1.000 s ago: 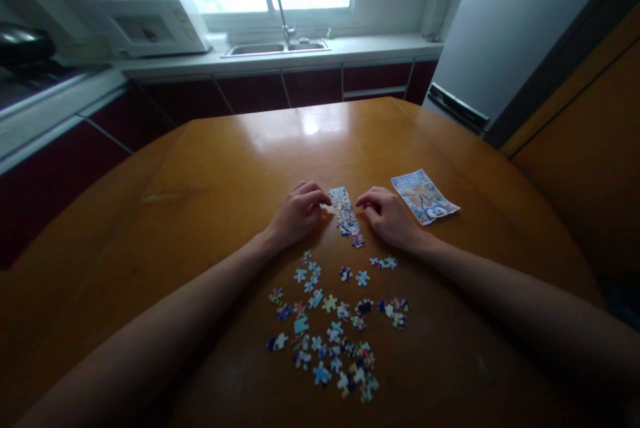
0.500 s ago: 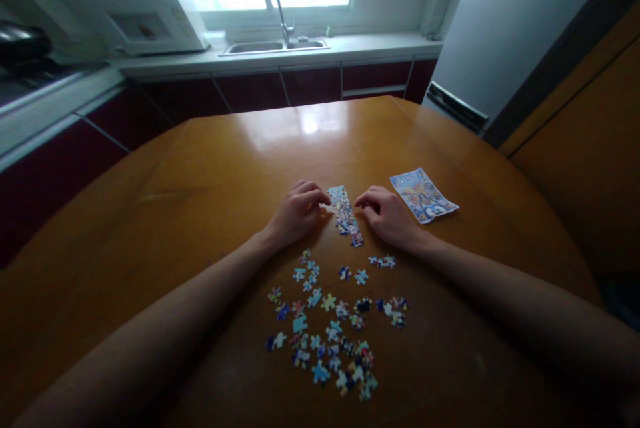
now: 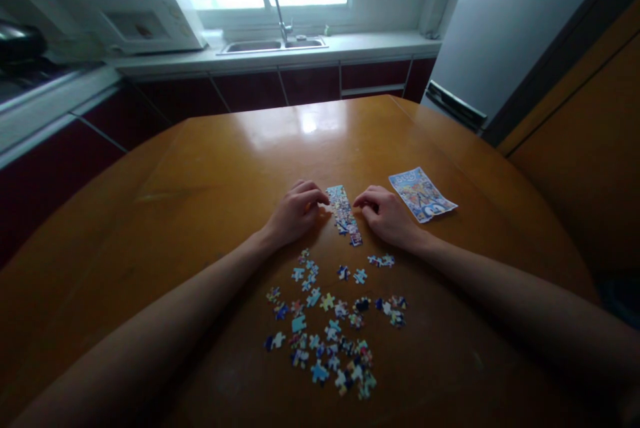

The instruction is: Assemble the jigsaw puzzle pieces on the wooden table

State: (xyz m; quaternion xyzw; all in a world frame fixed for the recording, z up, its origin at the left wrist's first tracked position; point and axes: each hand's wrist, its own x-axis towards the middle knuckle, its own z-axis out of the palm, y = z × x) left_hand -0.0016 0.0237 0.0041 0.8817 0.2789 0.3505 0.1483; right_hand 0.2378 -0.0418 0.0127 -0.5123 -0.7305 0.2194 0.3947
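The strip [image 3: 343, 213] of joined puzzle pieces is lying on the table [image 3: 225, 168], running away from the person, directly between the two hands. The left hand [image 3: 293, 215] is resting knuckles-up with its fingers curled in, the fingertips meeting the strip's left edge near the far end. The right hand [image 3: 387, 215] is mirroring it on the right edge, thumb and forefinger drawn close together. Both grips are looking narrow, but whether either is pinching a single piece against the strip is too small and dim to tell. For this kind of edge work, it is probably paying to steady the strip from one side while the other hand presses straight down, since a sideways push could be buckling so thin a row or popping a joint apart. The loose pieces [image 3: 327, 328] are lying scattered nearer the person, between the forearms and well apart from the strip, so a dragged wrist could be sweeping them about. A printed picture sheet [image 3: 421, 194] is lying just right of the right hand. Beyond the table, a sink [image 3: 273, 46] is sitting under a bright window and a fridge [image 3: 500, 28] is standing at the right.
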